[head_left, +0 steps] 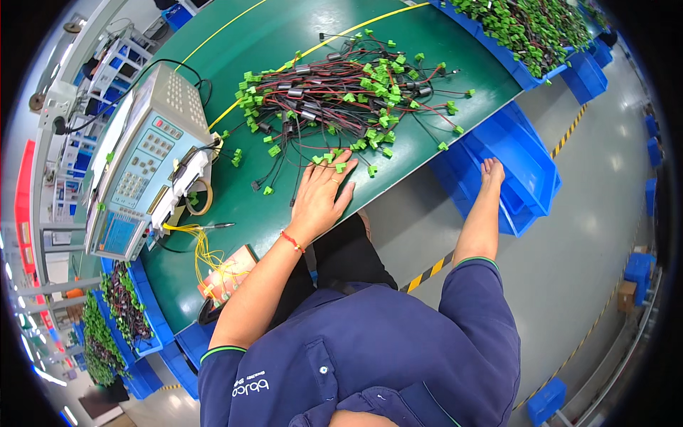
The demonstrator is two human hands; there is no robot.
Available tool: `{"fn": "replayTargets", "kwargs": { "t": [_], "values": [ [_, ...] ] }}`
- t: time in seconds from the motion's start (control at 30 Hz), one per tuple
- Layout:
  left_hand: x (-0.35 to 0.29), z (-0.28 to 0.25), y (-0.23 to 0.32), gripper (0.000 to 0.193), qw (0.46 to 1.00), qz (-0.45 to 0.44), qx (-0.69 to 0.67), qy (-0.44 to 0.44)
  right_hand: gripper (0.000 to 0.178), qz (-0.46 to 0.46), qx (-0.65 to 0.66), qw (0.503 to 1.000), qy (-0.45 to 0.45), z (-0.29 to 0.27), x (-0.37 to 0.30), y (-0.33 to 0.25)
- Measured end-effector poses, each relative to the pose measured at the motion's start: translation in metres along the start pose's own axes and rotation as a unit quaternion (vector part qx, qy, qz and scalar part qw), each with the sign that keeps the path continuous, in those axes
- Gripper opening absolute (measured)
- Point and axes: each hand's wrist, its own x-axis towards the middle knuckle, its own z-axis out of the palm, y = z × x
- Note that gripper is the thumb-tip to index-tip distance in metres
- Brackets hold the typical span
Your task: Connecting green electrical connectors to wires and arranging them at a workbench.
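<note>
A big tangled pile of thin red and black wire harnesses with green plastic connectors (341,99) lies on the green table (284,35). My left hand (321,193) rests flat on the table at the near edge of the pile, fingers spread, fingertips touching a few green connectors. It grips nothing. My right hand (492,172) reaches out past the table edge to the rim of an empty blue bin (530,160) hung below the table. Its fingers look loose and hold nothing visible.
A grey test unit with keypad and screen (139,167) stands at the left, with a tape roll (201,197) and a fixture with yellow wires (222,274) nearby. Blue bins full of harnesses sit at the top right (523,32) and lower left (124,313).
</note>
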Motion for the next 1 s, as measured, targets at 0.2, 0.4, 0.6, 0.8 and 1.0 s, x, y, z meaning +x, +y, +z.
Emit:
{"fn": "replayTargets", "kwargs": {
  "t": [0.2, 0.4, 0.6, 0.8, 1.0],
  "values": [
    [-0.003, -0.003, -0.004, 0.045, 0.999, -0.014, 0.035, -0.011, 0.020, -0.314, -0.031, 0.949, -0.001, 0.033, -0.061, -0.001],
    [-0.002, -0.001, -0.003, 0.047, 0.998, -0.016, 0.054, -0.016, 0.018, -0.580, -0.054, 0.767, -0.270, 0.090, -0.237, -0.083],
    [-0.002, 0.003, -0.004, 0.047, 0.999, -0.008, 0.050, -0.004, 0.037, -0.600, -0.332, 0.471, -0.555, 0.206, -0.269, -0.078],
    [-0.004, 0.004, -0.008, 0.048, 0.999, 0.004, 0.038, 0.027, 0.043, -0.578, -0.505, 0.278, -0.577, 0.255, -0.279, -0.064],
    [-0.004, 0.005, -0.009, 0.046, 0.998, 0.020, 0.030, 0.047, 0.016, -0.670, -0.293, 0.364, -0.577, 0.270, -0.271, -0.129]
  ]
}}
